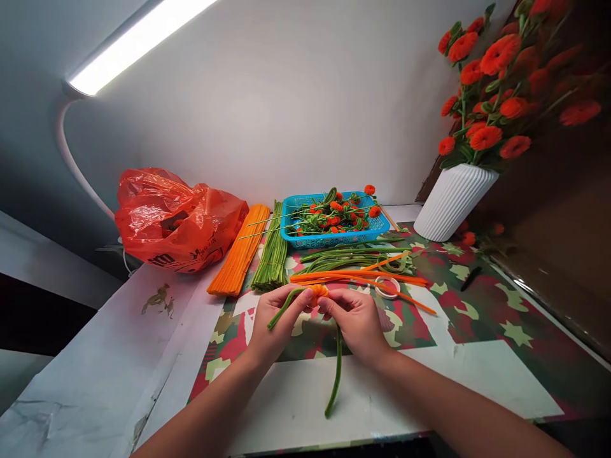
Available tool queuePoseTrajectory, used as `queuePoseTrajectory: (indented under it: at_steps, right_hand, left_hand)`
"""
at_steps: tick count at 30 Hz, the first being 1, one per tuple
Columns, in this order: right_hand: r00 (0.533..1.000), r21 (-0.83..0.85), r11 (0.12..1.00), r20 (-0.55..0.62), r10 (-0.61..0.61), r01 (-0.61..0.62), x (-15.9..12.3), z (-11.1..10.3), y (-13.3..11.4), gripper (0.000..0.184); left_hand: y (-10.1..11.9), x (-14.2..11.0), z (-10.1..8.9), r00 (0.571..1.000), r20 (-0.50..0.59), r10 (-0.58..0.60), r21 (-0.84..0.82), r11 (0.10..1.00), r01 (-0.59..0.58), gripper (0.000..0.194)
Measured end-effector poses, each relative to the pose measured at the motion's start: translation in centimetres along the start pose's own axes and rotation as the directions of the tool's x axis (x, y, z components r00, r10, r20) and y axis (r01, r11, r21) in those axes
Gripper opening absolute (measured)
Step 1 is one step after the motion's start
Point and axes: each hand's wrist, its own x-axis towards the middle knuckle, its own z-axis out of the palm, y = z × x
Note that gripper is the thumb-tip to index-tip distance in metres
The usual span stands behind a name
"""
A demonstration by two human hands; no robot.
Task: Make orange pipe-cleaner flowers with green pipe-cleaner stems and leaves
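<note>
My left hand [275, 323] and my right hand [356, 321] meet over the table, both pinching a small orange pipe-cleaner flower head [317, 293]. A green pipe-cleaner stem [337, 372] hangs from it toward me, and a shorter green end [281, 310] sticks out left past my left fingers. Just beyond my hands lie loose orange pipe cleaners [363, 277] and green pipe cleaners [348, 257], with a roll of tape [387, 287] to the right of them.
A blue basket [292, 234] of finished orange flowers sits at the back. Bundles of orange stems [240, 253] and green stems [272, 253] lie left of it, beside an orange plastic bag [174, 219]. A white ribbed vase [451, 202] of orange flowers stands right. A lamp [133, 41] hangs overhead.
</note>
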Motion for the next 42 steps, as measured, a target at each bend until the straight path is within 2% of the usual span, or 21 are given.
queuePoseTrajectory:
  at_steps: [10, 16, 22, 25, 30, 34, 37, 42]
  right_hand:
    - [1.0, -0.005, 1.0, 0.015, -0.004, 0.004, 0.0, 0.1, 0.2, 0.019]
    - [1.0, -0.029, 1.0, 0.008, 0.001, -0.001, -0.1, 0.1, 0.3, 0.019]
    - [1.0, -0.015, 1.0, 0.006, 0.015, -0.015, 0.0, 0.1, 0.3, 0.021]
    - [0.999, 0.002, 0.999, 0.017, 0.039, -0.039, 0.3, 0.1, 0.2, 0.023]
    - [0.993, 0.072, 0.994, 0.091, 0.073, -0.08, 0.6, -0.2, 0.3, 0.026]
    - [0.991, 0.08, 0.992, 0.102, 0.086, -0.095, 0.6, -0.2, 0.2, 0.027]
    - [0.99, 0.058, 0.992, 0.084, 0.109, -0.114, 0.5, -0.3, 0.0, 0.028]
    - [0.99, -0.004, 0.995, 0.099, 0.097, -0.097, 0.4, -0.4, -0.2, 0.029]
  left_hand:
    - [-0.5, -0.2, 0.1, 0.995, -0.045, 0.091, 0.197, 0.977, -0.081, 0.022]
    - [-0.7, -0.2, 0.2, 0.997, -0.034, 0.074, 0.191, 0.979, -0.066, 0.025]
    - [-0.5, -0.1, 0.1, 1.0, -0.019, -0.022, 0.062, 0.998, 0.023, 0.027]
    - [-0.8, 0.2, -0.1, 0.994, -0.027, -0.102, -0.061, 0.993, 0.101, 0.03]
    - [-1.6, 0.6, -0.3, 0.962, -0.047, -0.268, -0.327, 0.914, 0.239, 0.032]
    - [-1.8, 0.7, -0.4, 0.95, -0.049, -0.307, -0.386, 0.883, 0.266, 0.029]
    - [-1.3, 0.4, -0.4, 0.963, -0.072, -0.26, -0.314, 0.922, 0.226, 0.025]
    - [-0.1, 0.1, -0.5, 0.987, -0.077, -0.14, -0.048, 0.99, 0.136, 0.023]
